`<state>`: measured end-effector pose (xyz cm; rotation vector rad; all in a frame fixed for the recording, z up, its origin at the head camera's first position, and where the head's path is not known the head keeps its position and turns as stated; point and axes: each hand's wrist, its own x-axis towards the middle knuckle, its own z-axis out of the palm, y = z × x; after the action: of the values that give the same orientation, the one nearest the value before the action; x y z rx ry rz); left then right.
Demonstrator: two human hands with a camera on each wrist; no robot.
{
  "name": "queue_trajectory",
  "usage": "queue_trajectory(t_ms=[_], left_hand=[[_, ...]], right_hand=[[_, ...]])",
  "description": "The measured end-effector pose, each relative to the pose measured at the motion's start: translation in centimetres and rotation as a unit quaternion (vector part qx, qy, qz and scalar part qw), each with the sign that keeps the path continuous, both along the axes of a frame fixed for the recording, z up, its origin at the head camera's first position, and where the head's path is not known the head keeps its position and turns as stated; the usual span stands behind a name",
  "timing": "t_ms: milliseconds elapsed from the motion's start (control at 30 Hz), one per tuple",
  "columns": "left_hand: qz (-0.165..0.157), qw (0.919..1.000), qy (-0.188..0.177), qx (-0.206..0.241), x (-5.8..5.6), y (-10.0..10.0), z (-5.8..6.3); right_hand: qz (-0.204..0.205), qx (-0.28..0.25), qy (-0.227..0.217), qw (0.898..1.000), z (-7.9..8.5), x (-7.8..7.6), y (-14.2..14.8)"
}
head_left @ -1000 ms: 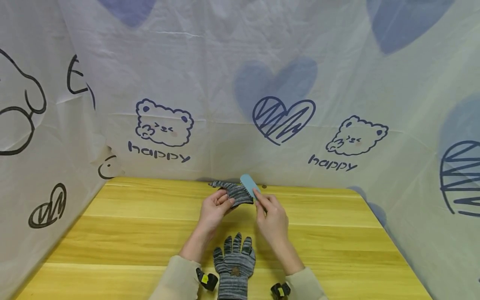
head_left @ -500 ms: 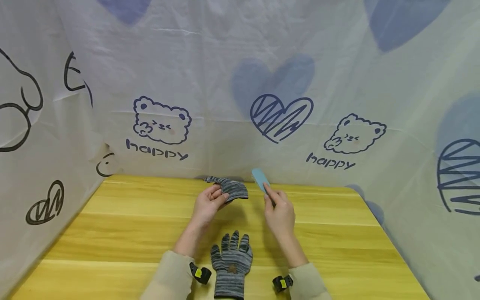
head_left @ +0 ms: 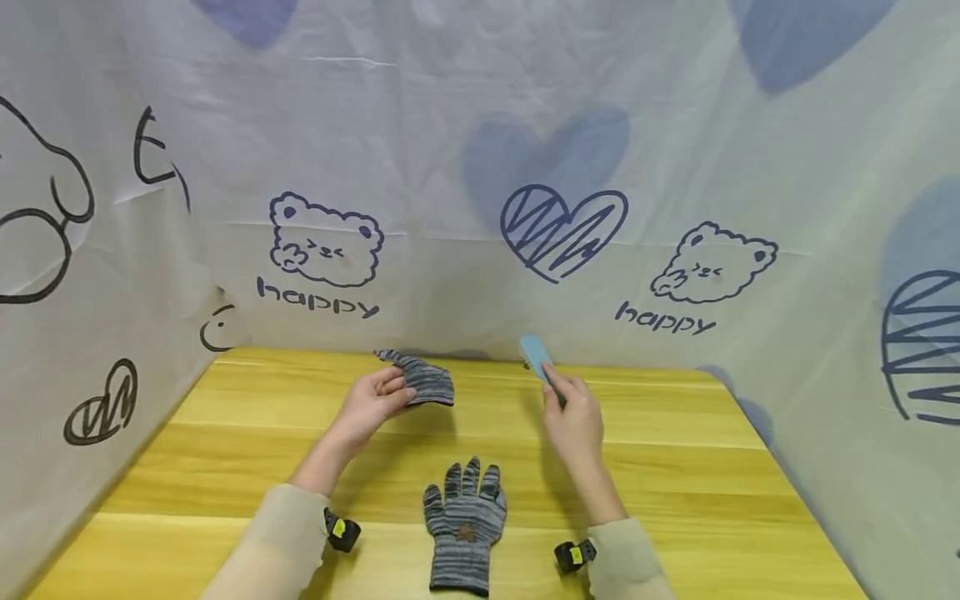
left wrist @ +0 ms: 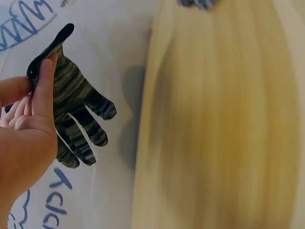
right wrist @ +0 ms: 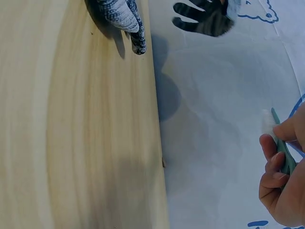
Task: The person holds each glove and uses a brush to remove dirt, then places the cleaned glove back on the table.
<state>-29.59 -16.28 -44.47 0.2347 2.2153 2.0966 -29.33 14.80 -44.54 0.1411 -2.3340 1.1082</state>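
My left hand pinches a grey-and-black striped knit glove by its cuff above the back of the table. In the left wrist view, that glove hangs with its fingers spread and the thumb and fingertips at its dark hem. To the right, my right hand grips a light blue brush by its handle, apart from the glove. White bristles on the brush show in the right wrist view. A matching glove lies flat near the front, fingers pointing away, a brown stain on its palm area.
The yellow wood-grain table ends at a white printed curtain behind and at both sides. Each forearm wears a black wrist camera, the left one and the right one, over the table.
My left hand has carried the held glove to the left. My right hand has drawn the brush off the glove and moved it to the right. The flat glove stays put.
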Motion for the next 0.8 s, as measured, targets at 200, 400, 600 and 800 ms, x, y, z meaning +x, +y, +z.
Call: queue_trajectory(t_ms=[200,400,600,800], left_hand=[[-0.014,0.9994,-0.007,-0.031,0.8,-2.1,-0.7],[-0.016,0.9982,-0.039,-0.043,1.8,-3.6,-1.7],[-0.009,0.9966,-0.052,-0.063,2.6,-4.2,-2.6],[0.036,0.9893,-0.052,-0.132,3.6,-5.0,-3.0]], right_hand=[[0.005,0.006,-0.011,1.000,0.0,0.0,0.1],[0.007,0.006,-0.019,1.000,0.0,0.0,0.1],[0.004,0.007,-0.029,1.000,-0.1,-0.1,0.1],[-0.001,0.010,-0.028,1.000,-0.4,-0.2,0.1]])
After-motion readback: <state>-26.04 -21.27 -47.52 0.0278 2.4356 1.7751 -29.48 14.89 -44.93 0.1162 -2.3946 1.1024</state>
